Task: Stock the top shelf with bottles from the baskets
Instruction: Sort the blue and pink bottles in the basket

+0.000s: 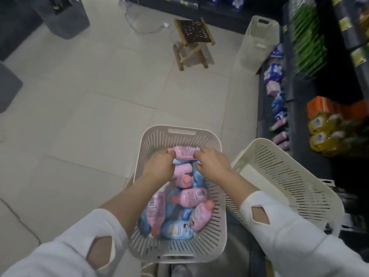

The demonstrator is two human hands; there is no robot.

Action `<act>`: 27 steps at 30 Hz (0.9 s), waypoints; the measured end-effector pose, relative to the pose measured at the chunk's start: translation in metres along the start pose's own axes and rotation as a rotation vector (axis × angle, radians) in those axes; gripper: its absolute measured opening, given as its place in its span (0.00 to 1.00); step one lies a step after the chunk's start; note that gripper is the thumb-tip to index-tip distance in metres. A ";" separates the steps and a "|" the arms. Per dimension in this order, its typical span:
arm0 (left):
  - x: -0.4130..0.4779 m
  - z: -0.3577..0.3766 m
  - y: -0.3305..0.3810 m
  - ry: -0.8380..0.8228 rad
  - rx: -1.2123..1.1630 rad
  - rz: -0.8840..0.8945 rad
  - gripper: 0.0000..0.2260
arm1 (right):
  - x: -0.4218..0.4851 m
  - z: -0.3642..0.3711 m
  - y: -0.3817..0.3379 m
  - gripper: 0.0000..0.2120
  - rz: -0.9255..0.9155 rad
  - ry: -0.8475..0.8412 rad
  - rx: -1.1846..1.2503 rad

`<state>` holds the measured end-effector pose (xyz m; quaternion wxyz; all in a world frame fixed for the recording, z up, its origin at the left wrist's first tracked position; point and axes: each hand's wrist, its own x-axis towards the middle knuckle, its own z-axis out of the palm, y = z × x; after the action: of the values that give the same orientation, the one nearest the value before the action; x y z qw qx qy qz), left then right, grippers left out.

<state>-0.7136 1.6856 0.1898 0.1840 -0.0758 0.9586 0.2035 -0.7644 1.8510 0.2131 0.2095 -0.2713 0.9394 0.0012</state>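
Note:
A cream slotted basket [180,134] stands on the floor below me, filled with several pink bottles [191,196] and blue bottles [176,229] lying on their sides. Over its far end a pink bottle [184,151] lies crosswise. My left hand [159,165] grips its capped left end and my right hand [211,162] grips its right end. White sleeves cover both forearms.
A second cream basket [289,176] leans tilted at the right, with no bottles in view. A third stands upright [257,43] by the dark shelving [327,108] on the right, stocked with packets and yellow bottles. A small wooden stool [192,43] stands on the tiled floor ahead.

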 end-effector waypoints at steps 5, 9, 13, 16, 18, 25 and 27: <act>0.036 0.047 -0.018 -0.005 -0.117 -0.157 0.18 | 0.043 0.036 0.012 0.14 0.019 -0.009 0.047; 0.055 0.081 -0.033 -0.033 -0.139 -0.223 0.19 | 0.060 0.070 0.013 0.15 0.076 -0.011 0.055; 0.072 0.106 -0.049 -0.046 -0.218 -0.286 0.17 | 0.069 0.099 0.015 0.16 0.114 0.050 0.070; 0.084 0.117 -0.056 -0.046 -0.231 -0.297 0.20 | 0.077 0.112 0.014 0.18 0.134 0.098 0.070; 0.092 0.122 -0.062 -0.057 -0.222 -0.279 0.21 | 0.084 0.117 0.014 0.22 0.157 0.108 0.069; 0.111 0.145 -0.069 -0.076 -0.287 -0.322 0.16 | 0.104 0.135 0.014 0.23 0.217 0.174 0.086; 0.112 0.145 -0.069 -0.062 -0.291 -0.323 0.17 | 0.105 0.138 0.016 0.24 0.204 0.173 0.099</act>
<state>-0.7548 1.6762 -0.0009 0.2308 -0.2480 0.8884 0.3098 -0.7985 1.8274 0.0437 0.1396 -0.1630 0.9755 -0.0475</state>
